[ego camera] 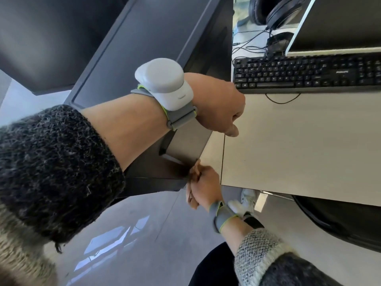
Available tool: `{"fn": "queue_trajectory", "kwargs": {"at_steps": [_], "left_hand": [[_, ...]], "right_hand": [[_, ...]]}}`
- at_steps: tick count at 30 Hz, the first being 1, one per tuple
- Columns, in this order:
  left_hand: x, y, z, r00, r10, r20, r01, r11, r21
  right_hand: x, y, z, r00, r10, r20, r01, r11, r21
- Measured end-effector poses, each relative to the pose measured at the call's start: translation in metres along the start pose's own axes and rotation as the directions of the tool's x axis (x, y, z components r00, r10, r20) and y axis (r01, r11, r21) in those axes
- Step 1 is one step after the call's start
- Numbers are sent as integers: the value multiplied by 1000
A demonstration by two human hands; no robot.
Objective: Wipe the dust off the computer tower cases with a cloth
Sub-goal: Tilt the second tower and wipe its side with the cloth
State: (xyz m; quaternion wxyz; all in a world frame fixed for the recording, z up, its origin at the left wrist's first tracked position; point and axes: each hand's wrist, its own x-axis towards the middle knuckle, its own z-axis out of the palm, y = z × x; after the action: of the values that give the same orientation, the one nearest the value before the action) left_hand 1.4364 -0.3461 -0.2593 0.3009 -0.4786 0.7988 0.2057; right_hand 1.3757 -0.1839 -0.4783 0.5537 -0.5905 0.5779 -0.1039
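Observation:
A black computer tower case point(144, 42) stands on the floor to the left of the desk, its dark side panel facing me. My left hand point(220, 106) is curled into a fist at the tower's top edge where it meets the desk; its fingers are hidden underneath. Lower down, my right hand point(205, 185) grips a crumpled tan cloth point(193, 200) and holds it against the tower's near front corner. Both wrists wear grey straps, and the left strap carries a white device.
A pale desk point(299, 145) on the right carries a black keyboard point(305, 72), a monitor point(340, 23), headphones point(274, 11) and cables. A black chair seat point(340, 221) sits under the desk's near edge. Glossy grey floor point(134, 234) lies below, with a white shoe point(246, 200).

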Motion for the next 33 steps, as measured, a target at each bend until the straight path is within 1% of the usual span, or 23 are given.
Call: {"fn": "queue_trajectory", "kwargs": {"at_steps": [2, 3, 4, 5, 7, 8, 10, 11, 12, 13, 14, 16, 17, 19, 21, 23, 25, 28, 30, 31, 33], "left_hand": [[1, -1, 0, 1000, -1, 5, 1, 1000, -4], [1, -1, 0, 1000, 3, 7, -3, 1000, -5], [1, -2, 0, 1000, 7, 7, -7, 1000, -4], [1, -2, 0, 1000, 9, 6, -9, 1000, 1], [0, -3, 0, 1000, 9, 0, -9, 1000, 9], [0, -3, 0, 1000, 8, -1, -8, 1000, 6], [1, -5, -1, 1000, 9, -7, -9, 1000, -3], [1, -5, -1, 1000, 11, -11, -11, 1000, -5], [1, -6, -1, 1000, 12, -13, -12, 1000, -6], [1, -6, 0, 1000, 13, -17, -13, 1000, -7], [2, -6, 1, 1000, 15, -22, -15, 1000, -8], [2, -6, 1, 999, 15, -34, -16, 1000, -15], [2, -6, 1, 999, 14, -39, -15, 1000, -17], [1, -5, -1, 999, 10, -49, -11, 1000, -20], [-1, -3, -3, 999, -1, -51, 0, 1000, -15], [-6, -2, -3, 999, -11, -47, 10, 1000, -16], [-11, -1, -2, 998, -10, -57, 9, 1000, -30], [-27, 7, -9, 999, -2, -51, -1, 999, -51], [-40, 14, -16, 999, 7, -35, -9, 998, -57], [-49, 18, -21, 998, 17, -59, -21, 997, -68], [-69, 27, -29, 988, 36, -151, -51, 993, -102]], "right_hand": [[-15, 8, 4, 976, -65, 210, 83, 994, -76], [-19, 16, 4, 952, -98, 290, 123, 990, -71], [-24, 18, -2, 938, -121, 325, 148, 987, -58], [-20, 23, -9, 945, -119, 304, 147, 987, -69], [3, 22, -28, 984, -103, 144, 116, 990, -82], [20, 18, -39, 996, -73, 60, 78, 992, -95], [55, 10, -56, 994, -50, -96, 41, 995, -93], [67, 2, -63, 987, -73, -146, 58, 993, -107], [73, -5, -62, 981, -100, -165, 76, 987, -144], [74, -11, -56, 982, -112, -152, 89, 985, -150], [66, -16, -49, 986, -117, -121, 98, 984, -149], [45, -15, -33, 996, -78, -52, 73, 993, -95], [34, -12, -28, 999, -38, -2, 38, 998, -45], [14, -2, -25, 991, 18, 130, -15, 1000, -21], [-1, -2, -36, 952, 11, 305, 7, 998, -57], [-10, -10, -53, 913, -21, 409, 62, 994, -87], [-11, -17, -71, 926, -40, 376, 69, 995, -65], [-16, -29, -106, 970, -74, 233, 87, 995, -43], [-19, -39, -129, 984, -93, 155, 98, 995, -26], [-23, -48, -137, 988, -116, 102, 118, 993, -17], [-30, -68, -151, 985, -171, 8, 171, 985, 1]]}}
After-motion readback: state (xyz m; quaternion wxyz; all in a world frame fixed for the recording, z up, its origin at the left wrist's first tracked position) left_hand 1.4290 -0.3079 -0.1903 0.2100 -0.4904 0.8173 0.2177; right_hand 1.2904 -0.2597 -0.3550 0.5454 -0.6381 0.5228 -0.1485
